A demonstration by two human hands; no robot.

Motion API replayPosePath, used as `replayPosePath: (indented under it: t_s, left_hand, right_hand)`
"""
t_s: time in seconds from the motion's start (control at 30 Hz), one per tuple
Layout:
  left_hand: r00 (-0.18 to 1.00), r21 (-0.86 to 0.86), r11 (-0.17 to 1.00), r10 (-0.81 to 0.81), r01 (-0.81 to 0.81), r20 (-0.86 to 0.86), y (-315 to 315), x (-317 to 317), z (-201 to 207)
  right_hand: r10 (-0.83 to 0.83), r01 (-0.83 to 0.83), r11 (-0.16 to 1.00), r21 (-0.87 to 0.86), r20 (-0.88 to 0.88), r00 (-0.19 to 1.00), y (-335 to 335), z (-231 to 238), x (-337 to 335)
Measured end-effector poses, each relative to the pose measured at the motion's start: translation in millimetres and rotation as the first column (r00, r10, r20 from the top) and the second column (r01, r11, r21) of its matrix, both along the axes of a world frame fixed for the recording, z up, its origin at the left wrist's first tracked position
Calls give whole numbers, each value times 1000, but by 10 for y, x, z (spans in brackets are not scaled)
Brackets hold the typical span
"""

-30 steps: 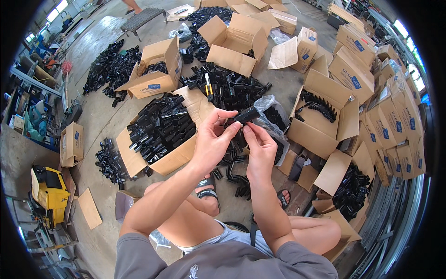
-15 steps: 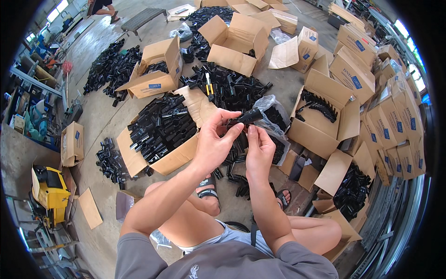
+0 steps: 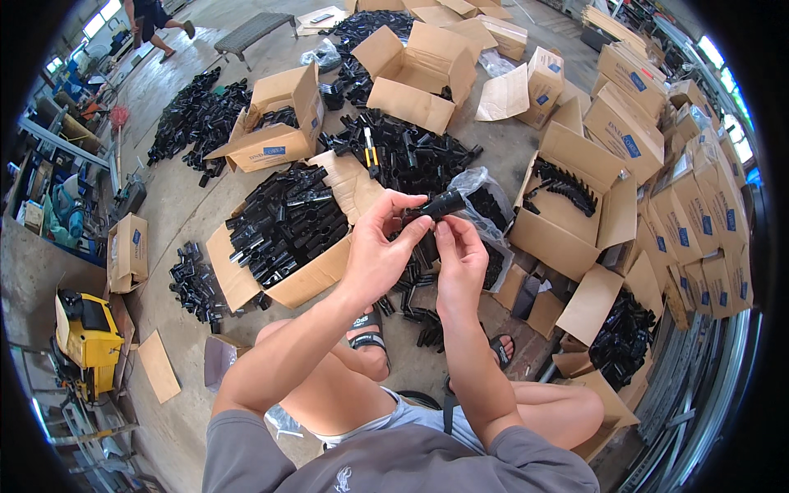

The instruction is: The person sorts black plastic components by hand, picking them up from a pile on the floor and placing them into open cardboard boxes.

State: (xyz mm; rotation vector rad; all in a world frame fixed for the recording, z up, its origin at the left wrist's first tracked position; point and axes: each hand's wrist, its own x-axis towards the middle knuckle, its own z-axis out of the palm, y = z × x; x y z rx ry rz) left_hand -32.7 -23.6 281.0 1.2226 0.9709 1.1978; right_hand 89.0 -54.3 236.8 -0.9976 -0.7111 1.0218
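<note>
My left hand (image 3: 380, 240) grips a short black tube-shaped part (image 3: 445, 204) between thumb and fingers, its thicker end pointing right. Just below it, my right hand (image 3: 461, 256) is closed, thumb and fingertips pinched together at the part's underside. Whatever those right fingertips hold is hidden or too small to name. To the left of my hands is an open cardboard box (image 3: 311, 282) heaped with similar black parts (image 3: 283, 226). Beyond my hands, a pile of loose black parts (image 3: 411, 156) has a yellow-and-black tool (image 3: 371, 156) lying on it.
Right of my hands are a clear plastic bag (image 3: 478, 185) of black parts and an open box (image 3: 559, 238) with a curved row of them. Closed cartons (image 3: 690, 214) are stacked at far right. A yellow machine (image 3: 89, 345) stands left. Another person (image 3: 156, 25) is at far left.
The far person has moved from a low spot to a stride, slightly left. My hands stay nearly in place, the black part still held, its thick end slightly higher and further right.
</note>
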Motion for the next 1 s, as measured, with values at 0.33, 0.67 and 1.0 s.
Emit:
replayPosePath:
  t_s: [0.33,0.67,1.0]
  left_hand:
    - [996,-22,998,-56,55,-65,12,-30,-40]
    - [1000,-5,1000,-2,2,11,41,1,-113]
    - [1000,-36,999,-30,30,9,107,25,-126]
  right_hand:
    - [-6,6,1000,2,66,998,-3,3,-39]
    - [6,-6,1000,1,-33,999,23,-104,-18]
    - [64,-65,998,-9,-115,991,93,-214,24]
